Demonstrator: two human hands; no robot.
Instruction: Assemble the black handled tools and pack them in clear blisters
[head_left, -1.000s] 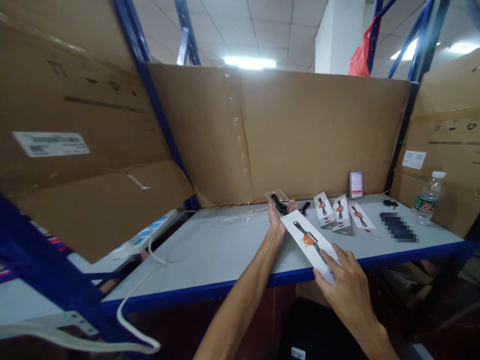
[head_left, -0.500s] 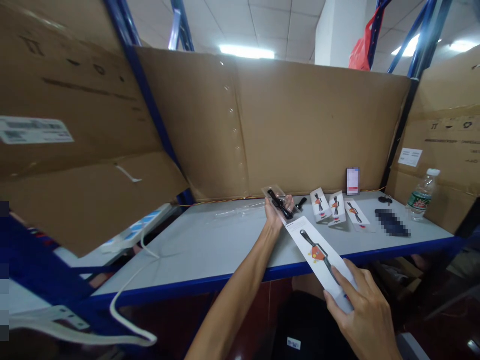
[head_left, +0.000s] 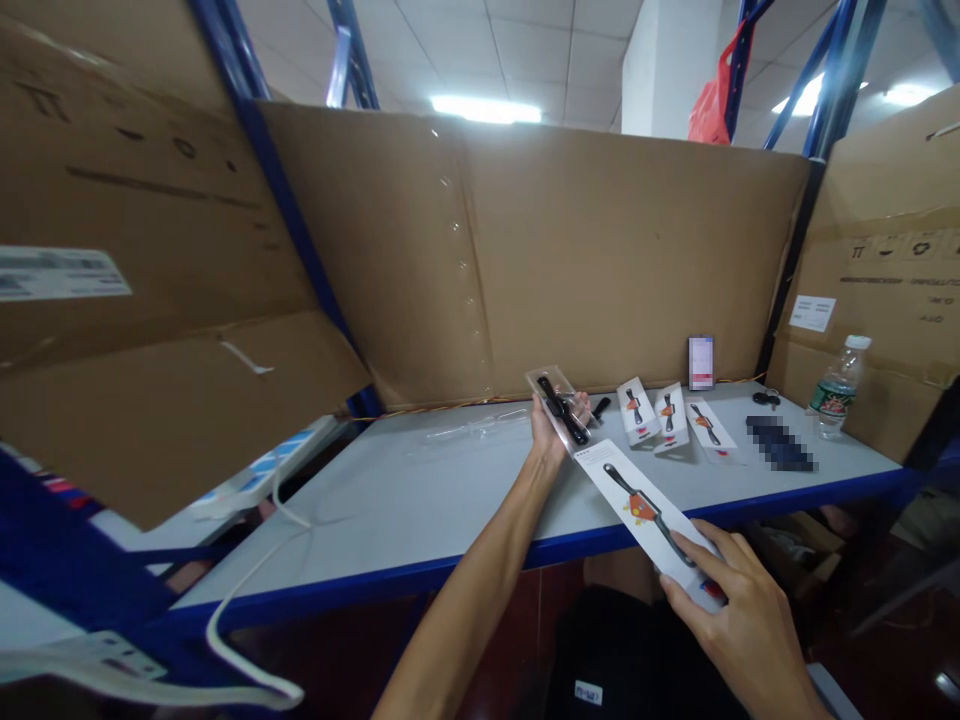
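My left hand [head_left: 551, 432] is closed around a clear plastic blister shell [head_left: 541, 382] held just above the table. A black spokeshave [head_left: 562, 408] lies in this shell. My right hand [head_left: 739, 605] pinches the lower end of a long white backing card [head_left: 611, 492], printed with a picture of the same tool. The card slants up toward the shell, and its top end meets or nearly meets the shell's lower edge; I cannot tell if they touch. Another black handle [head_left: 601, 407] shows just behind my left fingers, mostly hidden.
Several printed cards [head_left: 670, 415] rest on the grey table [head_left: 420, 500] to the right. Beyond them are a propped phone [head_left: 701, 362], keys [head_left: 766, 398], a blurred dark item [head_left: 780, 443] and a water bottle [head_left: 835, 395]. Clear plastic pieces [head_left: 476, 424] lie left; cardboard [head_left: 570, 250] walls the back.
The view has shifted slightly. My right hand and the card have moved a little to the right; my left hand keeps its hold on the shell.
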